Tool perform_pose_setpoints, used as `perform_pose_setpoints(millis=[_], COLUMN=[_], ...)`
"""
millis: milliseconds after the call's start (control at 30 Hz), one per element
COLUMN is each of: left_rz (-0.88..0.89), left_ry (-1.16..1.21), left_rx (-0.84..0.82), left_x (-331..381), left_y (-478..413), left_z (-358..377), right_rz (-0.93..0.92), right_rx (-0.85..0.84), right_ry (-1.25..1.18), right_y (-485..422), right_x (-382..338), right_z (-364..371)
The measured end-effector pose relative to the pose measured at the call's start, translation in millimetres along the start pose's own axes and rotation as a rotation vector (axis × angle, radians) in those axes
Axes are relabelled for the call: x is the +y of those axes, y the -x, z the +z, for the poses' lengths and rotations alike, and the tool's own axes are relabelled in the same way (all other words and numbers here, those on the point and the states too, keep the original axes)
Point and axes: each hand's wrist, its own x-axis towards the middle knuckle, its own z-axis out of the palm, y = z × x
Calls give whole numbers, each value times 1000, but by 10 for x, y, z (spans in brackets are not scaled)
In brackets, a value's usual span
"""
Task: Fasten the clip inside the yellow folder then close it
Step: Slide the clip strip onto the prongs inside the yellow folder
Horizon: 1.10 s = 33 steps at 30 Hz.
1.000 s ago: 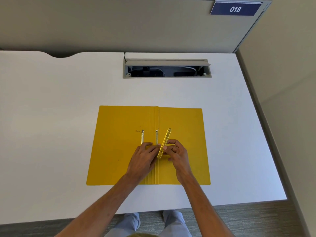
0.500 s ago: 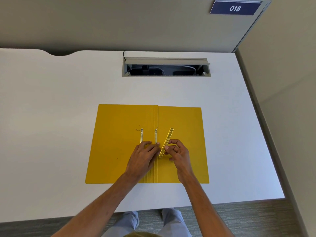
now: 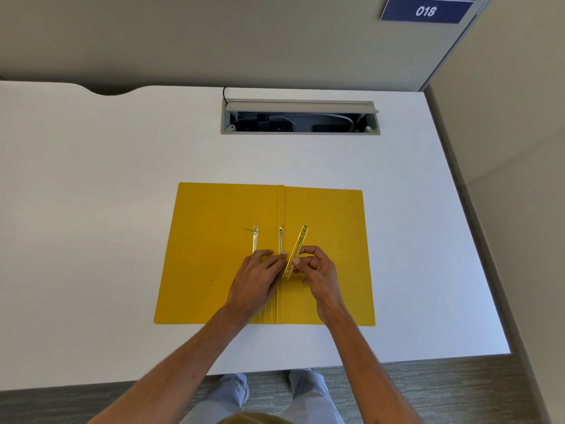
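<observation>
A yellow folder (image 3: 214,264) lies open and flat on the white desk, spine running away from me. Two gold metal prongs stand near the spine: one prong (image 3: 255,240) on the left flap, another prong (image 3: 280,240) at the fold. My right hand (image 3: 318,273) pinches a gold clip bar (image 3: 298,249), tilted with its far end to the right. My left hand (image 3: 256,280) rests on the folder, fingers over the prongs' near ends and touching the bar's lower part.
An open cable hatch (image 3: 301,117) with wires sits in the desk (image 3: 91,209) behind the folder. A grey partition stands at the back with a blue "018" sign (image 3: 426,10). The desk's right and near edges drop to carpet.
Both hands stay at the clip; the bar's tilt changed slightly and the view shifted a little. No clear change in the prongs.
</observation>
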Motion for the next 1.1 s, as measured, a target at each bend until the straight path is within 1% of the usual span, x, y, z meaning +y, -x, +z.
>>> perform_pose_setpoints(millis=[100,200,333,400,500,567,667,733,933,1100], left_rz=[0,-40,-205,-260,-317,-397,-519,-489,-296,-238], left_ry=[7,60,345,448,476,514,592,574,478,364], left_rx=[6,-10,-25,20,160,241,239,198,80,36], left_x=[14,6,-64,-104,-151,-195,-258,-281,-226,-201], left_y=[2,9,28,24,-42,-138,-314,-415,-608,-632], left_z=[-14,-23,-40,-105,-201,-206,-168,-147,-130,-144], right_rz=[-4,-36,-74,-76,-74,-71,-73,-75,-72,-77], right_rx=[-6,-19,-51,-57,-59,-66,-69,-65,-70,-67], right_ry=[33,50,84,99,116,128,158,164,146,134], right_y=[-37,-82,-151,-175,-194,-210,-229,-234,-250,-233], right_x=[0,-28,-66,-69,-55,-30,0,6,8,7], right_z=[29,76,129,144,163,180,200,212,203,196])
